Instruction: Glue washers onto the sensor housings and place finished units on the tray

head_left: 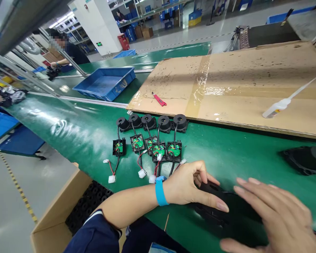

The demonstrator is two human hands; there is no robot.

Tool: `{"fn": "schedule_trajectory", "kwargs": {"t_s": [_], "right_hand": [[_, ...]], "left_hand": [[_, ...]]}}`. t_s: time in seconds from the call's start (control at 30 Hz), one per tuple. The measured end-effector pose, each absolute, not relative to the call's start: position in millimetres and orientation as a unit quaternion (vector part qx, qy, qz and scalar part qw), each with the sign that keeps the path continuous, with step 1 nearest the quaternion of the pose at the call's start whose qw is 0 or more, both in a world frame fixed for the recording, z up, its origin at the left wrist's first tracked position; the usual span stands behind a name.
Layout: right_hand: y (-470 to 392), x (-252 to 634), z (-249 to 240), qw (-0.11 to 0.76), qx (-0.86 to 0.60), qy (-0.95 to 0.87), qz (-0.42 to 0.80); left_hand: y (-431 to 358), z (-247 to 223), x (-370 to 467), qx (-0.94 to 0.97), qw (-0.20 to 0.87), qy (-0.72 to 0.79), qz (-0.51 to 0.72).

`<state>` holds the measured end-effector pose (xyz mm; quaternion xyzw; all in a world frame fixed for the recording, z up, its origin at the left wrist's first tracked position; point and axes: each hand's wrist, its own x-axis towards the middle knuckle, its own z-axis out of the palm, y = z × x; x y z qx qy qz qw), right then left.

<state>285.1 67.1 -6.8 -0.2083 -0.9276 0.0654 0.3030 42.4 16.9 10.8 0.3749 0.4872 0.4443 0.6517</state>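
At the green bench (208,149), left fingers (201,169) grasp a black part (213,214); right fingers (264,198) splay, released.

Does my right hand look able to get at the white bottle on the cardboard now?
Probably yes: your right hand is open near the black part, and nothing visible blocks the way to the white bottle on the cardboard. The stretch needed is hard to judge.

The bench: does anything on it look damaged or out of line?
Two mild things. The cardboard has dark marks scattered over it, so it looks worn or dirty. In the row of open boxes, the third from the left is crowded by the fourth, while the first stands apart.
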Motion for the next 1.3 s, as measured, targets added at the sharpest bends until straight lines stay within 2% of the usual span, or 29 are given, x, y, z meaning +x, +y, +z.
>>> {"fn": "schedule_trajectory", "kwargs": {"t_s": [0.27,0.63,0.8,1.13,1.3], "right_hand": [[57,265,3,0.3,-0.151,-0.941,0.036],[54,265,9,0.319,-0.126,-0.938,0.041],[39,261,6,0.379,-0.236,-0.89,0.091],[43,260,0,0.384,-0.2,-0.901,0.031],[48,254,-9,0.339,-0.215,-0.916,0.017]], "left_hand": [[9,10,54,0.349,0.699,0.439,0.443],[5,6,57,0.385,0.67,0.457,0.441],[6,7,54,0.424,0.649,0.459,0.435],[10,16,38,0.601,0.542,0.469,0.354],[16,3,36,0.689,0.405,0.503,0.33]]}}
